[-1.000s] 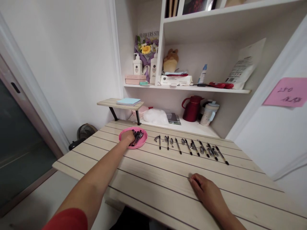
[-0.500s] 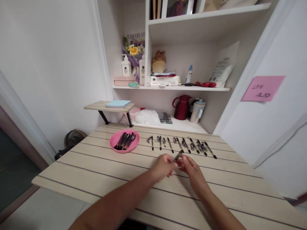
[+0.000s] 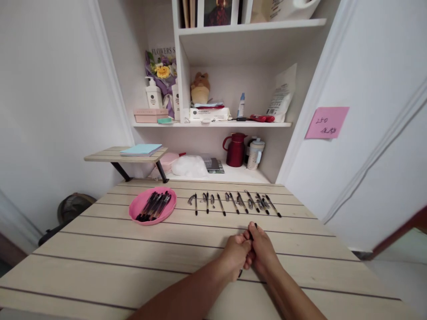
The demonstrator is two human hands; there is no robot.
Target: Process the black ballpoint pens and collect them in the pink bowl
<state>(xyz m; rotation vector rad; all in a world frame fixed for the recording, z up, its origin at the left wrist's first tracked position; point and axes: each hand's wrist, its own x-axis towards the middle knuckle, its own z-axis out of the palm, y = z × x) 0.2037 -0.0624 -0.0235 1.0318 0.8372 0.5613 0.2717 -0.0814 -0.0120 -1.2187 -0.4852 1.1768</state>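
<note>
Close together over the near middle of the table, my left hand and my right hand both grip one pen. Its dark ends poke out above and below my closed fingers; most of its length is hidden. Beyond my hands, several slim pens lie in a spaced row, their black ends towards me. Small dark see-through pieces, which look like pen caps, lie among them. To the left, a pink scalloped plate holds a pile of dark pens.
A small raised stand with blue paper rises at the table's back left. Behind the table are shelves with a red jug, a pale tumbler and a white plastic bag. A pink note is stuck on the right wall.
My hands have come nearer to me and closed tighter around the pen. My right fingers, looser before, now wrap it. The camera view has shifted rightward.
</note>
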